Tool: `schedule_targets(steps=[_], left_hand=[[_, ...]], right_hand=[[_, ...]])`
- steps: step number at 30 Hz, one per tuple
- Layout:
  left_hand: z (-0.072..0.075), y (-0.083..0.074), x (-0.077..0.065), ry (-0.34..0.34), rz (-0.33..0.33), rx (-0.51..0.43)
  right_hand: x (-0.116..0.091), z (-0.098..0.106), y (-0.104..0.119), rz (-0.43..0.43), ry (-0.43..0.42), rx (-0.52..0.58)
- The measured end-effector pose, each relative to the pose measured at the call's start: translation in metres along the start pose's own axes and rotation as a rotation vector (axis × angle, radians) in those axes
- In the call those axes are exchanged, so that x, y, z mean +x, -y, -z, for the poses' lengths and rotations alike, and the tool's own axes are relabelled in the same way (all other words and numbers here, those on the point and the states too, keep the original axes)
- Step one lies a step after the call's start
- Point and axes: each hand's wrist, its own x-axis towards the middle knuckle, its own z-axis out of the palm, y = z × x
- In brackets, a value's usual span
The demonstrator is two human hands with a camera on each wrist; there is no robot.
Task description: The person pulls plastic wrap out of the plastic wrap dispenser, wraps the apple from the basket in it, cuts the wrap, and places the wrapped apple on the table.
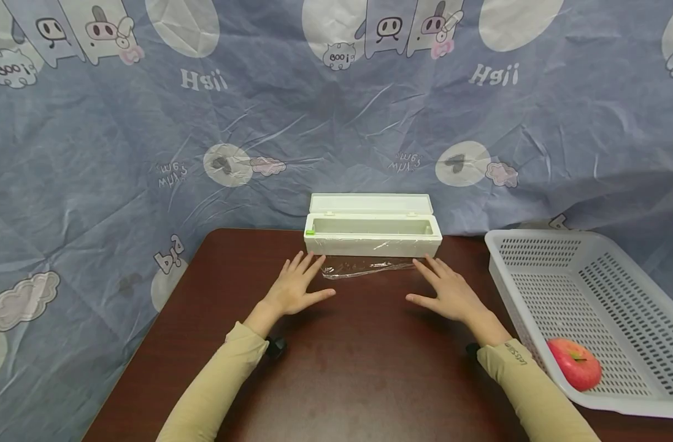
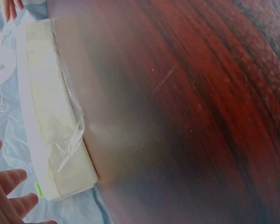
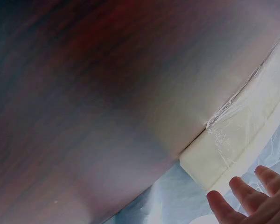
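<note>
Seeing left hand (image 1: 292, 288) and right hand (image 1: 451, 292) outspread, empty, near the box (image 1: 372, 236), we find the apple (image 1: 575, 366) in head view only.

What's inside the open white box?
Only pale surfaces show in the opening of the white box; can't tell whether a roll is among them. Its front wall hides the bottom. Clear film lies outside, across the front.

The head view is being evenly lit; in both wrist views, the table (image 2: 177, 116) is being hazed by pale glare.
</note>
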Motion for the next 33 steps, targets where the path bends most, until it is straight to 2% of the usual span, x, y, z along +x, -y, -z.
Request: schedule_targets(steps=[8,14,19,26,33], left_hand=[[-0.005,0.006,0.002,-0.058,0.014,-0.117],[-0.014,0.012,0.005,-0.159,-0.003,-0.207],[-0.019,0.015,0.006,-0.206,0.063,-0.321],[-0.025,0.017,0.01,-0.237,0.133,-0.458],[-0.036,0.022,0.015,-0.281,0.16,-0.599]], right_hand=[[0.002,-0.003,-0.006,-0.016,-0.045,0.058],[0.006,-0.005,-0.008,-0.073,-0.056,0.193],[0.009,-0.006,-0.013,-0.145,-0.077,0.332],[0.013,-0.01,-0.02,-0.175,-0.113,0.529],[0.016,-0.016,-0.024,-0.203,-0.147,0.608]])
